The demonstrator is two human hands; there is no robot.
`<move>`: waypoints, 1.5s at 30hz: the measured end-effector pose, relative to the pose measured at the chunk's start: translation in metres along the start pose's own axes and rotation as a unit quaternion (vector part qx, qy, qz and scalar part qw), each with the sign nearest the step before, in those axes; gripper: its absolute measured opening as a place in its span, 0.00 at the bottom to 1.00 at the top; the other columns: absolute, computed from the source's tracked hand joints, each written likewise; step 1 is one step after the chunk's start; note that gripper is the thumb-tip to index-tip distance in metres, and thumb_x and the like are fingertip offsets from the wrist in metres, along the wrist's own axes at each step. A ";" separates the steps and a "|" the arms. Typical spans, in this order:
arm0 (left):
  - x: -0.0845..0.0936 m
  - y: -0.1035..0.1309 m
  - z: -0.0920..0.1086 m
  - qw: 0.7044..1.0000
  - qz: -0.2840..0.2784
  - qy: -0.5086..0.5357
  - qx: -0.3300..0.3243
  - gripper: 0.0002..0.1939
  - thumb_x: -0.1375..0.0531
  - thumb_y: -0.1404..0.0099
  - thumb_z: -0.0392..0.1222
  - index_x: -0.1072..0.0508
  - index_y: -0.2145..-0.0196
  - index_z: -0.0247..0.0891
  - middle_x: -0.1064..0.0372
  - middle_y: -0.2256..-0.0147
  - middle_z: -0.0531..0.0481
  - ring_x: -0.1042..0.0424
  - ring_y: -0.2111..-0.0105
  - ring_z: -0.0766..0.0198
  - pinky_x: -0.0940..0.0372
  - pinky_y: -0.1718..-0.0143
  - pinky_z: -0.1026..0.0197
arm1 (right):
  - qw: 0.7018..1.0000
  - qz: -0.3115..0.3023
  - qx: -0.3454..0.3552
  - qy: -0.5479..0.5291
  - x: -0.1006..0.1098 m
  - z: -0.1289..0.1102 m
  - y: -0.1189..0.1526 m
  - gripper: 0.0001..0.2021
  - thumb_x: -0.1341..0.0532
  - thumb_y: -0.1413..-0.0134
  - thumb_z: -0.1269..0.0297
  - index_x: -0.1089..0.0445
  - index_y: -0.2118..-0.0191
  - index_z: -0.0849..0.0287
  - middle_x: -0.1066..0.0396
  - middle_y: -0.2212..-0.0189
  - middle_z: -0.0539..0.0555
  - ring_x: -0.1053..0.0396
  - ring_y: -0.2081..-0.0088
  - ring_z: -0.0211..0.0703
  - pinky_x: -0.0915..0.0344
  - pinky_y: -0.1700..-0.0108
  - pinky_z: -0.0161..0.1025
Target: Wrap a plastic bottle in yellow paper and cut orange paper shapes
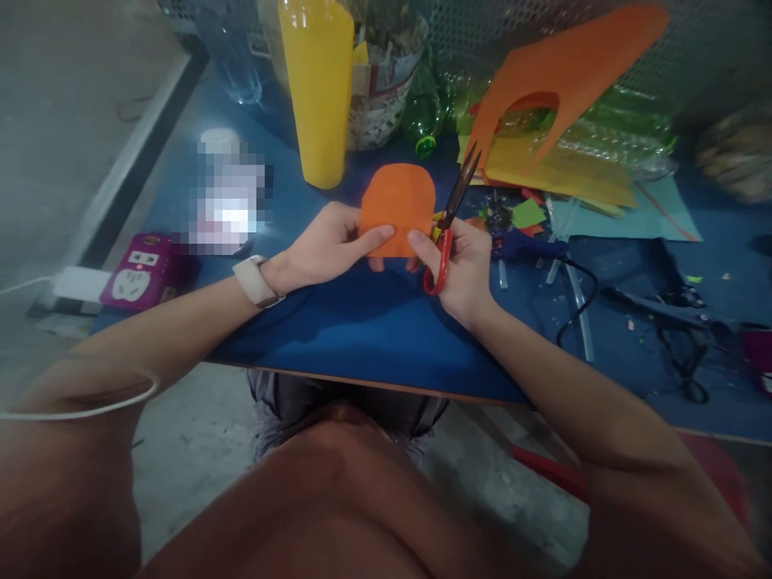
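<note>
Between both hands, above the table's front part, is a small orange paper piece (399, 201) with a rounded top. My left hand (329, 245) pinches its lower left side, thumb in front and fingertips showing below. My right hand (464, 261) has its thumb on the lower right of the paper and also holds scissors (445, 233). Red handles loop around that hand, and the dark blades point up and away to the right. A larger orange sheet (579, 68) with a curved cutout stands behind the scissors.
A yellow cylinder (319, 96) stands at the back beside a paper-covered container (386, 96). Green plastic bottles (425, 121) and coloured sheets (560, 177) lie back right. A blue glue gun (531, 245) with a cord lies right; a purple power socket (141, 269) sits left.
</note>
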State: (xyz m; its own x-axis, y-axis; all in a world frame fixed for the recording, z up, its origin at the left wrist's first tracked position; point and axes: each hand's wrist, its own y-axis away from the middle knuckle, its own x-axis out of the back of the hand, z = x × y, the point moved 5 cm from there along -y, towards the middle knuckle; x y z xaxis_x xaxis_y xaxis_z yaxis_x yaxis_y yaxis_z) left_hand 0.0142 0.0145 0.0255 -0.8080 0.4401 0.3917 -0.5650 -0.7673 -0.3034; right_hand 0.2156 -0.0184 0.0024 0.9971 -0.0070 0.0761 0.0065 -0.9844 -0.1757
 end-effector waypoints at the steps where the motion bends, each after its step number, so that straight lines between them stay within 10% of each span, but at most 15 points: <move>1: 0.000 0.000 0.000 1.000 -0.001 0.001 -0.001 0.37 0.39 0.19 0.73 0.15 0.74 0.42 0.23 0.78 0.46 0.37 0.81 0.66 0.44 0.77 0.56 | 1.000 0.000 0.002 -0.001 0.000 0.000 0.000 0.29 0.19 0.45 0.30 0.27 0.66 0.50 0.28 0.75 0.47 0.28 0.76 0.42 0.23 0.70 0.45; 45: -0.001 -0.001 0.002 0.998 0.019 0.060 -0.007 0.35 0.35 0.22 0.74 0.18 0.74 0.42 0.20 0.77 0.46 0.26 0.80 0.64 0.33 0.76 0.60 | 1.000 -0.016 -0.001 -0.002 0.000 0.001 0.003 0.27 0.17 0.44 0.37 0.26 0.64 0.51 0.26 0.75 0.46 0.27 0.75 0.42 0.25 0.69 0.43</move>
State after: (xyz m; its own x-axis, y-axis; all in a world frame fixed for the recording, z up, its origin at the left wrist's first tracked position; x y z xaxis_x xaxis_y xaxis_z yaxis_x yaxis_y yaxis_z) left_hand 0.0159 0.0138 0.0268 -0.8428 0.4633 0.2738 -0.5347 -0.7783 -0.3292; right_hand 0.2154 -0.0214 0.0009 0.9967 0.0242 0.0779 0.0373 -0.9845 -0.1712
